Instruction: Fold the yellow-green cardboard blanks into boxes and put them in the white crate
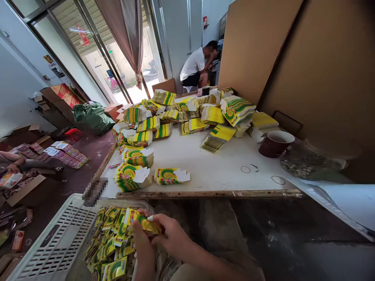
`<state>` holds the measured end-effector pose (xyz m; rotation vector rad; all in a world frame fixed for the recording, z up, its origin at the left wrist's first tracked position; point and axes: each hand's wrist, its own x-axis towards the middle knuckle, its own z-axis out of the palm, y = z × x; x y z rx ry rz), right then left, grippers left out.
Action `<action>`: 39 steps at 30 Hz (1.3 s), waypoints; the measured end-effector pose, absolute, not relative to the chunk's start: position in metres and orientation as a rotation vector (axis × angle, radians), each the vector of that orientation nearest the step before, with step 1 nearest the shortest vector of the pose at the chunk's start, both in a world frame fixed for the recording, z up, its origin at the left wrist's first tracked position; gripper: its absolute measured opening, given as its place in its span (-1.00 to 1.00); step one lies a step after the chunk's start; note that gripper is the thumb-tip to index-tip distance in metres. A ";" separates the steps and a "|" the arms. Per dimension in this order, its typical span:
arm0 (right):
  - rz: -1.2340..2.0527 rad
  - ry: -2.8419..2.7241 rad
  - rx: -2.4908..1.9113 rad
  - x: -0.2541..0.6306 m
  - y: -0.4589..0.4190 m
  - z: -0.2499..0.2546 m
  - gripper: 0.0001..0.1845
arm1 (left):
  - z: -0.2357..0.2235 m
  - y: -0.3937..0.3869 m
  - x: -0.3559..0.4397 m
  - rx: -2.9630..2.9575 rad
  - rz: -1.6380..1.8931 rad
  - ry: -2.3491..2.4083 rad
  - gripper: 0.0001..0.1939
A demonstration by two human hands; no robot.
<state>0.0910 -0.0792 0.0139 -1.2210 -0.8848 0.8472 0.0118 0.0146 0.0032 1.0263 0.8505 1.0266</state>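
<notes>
Above the left part of a basket, a small yellow-and-green carton [134, 215] is between my two hands. My left hand [142, 244] grips it from the near side, thumb on its face. My right hand [168, 232] closes on its right end, with a white cover on one fingertip. Whether a packet sits inside the carton cannot be made out. Under my hands, many yellow-and-green packets [109, 249] fill the white plastic basket [63, 242]. Beyond it, one flattened carton [171, 176] lies on the white table [193, 160], beside a stack of flat cartons [130, 177].
More carton stacks [218, 136] cover the far and left parts of the table. At the right stand a dark red mug [277, 143] and a clear container [310, 162]. A person [193, 64] sits beyond the table; another person's hand [13, 168] shows at far left near open boxes.
</notes>
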 end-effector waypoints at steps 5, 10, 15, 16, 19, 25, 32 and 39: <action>0.810 -0.849 -1.261 0.115 -0.083 0.013 -0.61 | -0.008 0.009 0.007 1.052 1.048 0.831 -0.44; 0.630 -0.945 -1.339 0.124 -0.086 0.011 -0.78 | 0.003 0.010 0.003 1.190 1.012 0.969 -0.62; 0.415 -1.124 -1.498 0.144 -0.093 0.006 -0.76 | 0.030 0.028 -0.016 1.383 0.981 0.842 -0.48; 0.352 -1.203 -1.549 0.148 -0.095 0.006 -0.76 | 0.037 0.032 -0.022 1.429 0.995 0.780 -0.39; 0.200 -1.442 -1.619 0.151 -0.102 0.009 -0.74 | 0.049 0.038 -0.032 1.694 0.820 0.679 -0.08; 0.169 -1.263 -1.432 0.126 -0.108 0.009 -0.54 | 0.027 0.007 -0.012 2.057 0.349 0.681 -0.30; 1.122 -0.706 -1.104 0.122 -0.091 -0.017 -0.23 | 0.004 -0.013 -0.011 2.139 0.435 0.599 -0.19; 1.023 -0.623 -1.145 0.122 -0.085 -0.027 -0.21 | -0.005 -0.007 -0.012 2.172 0.480 0.617 -0.31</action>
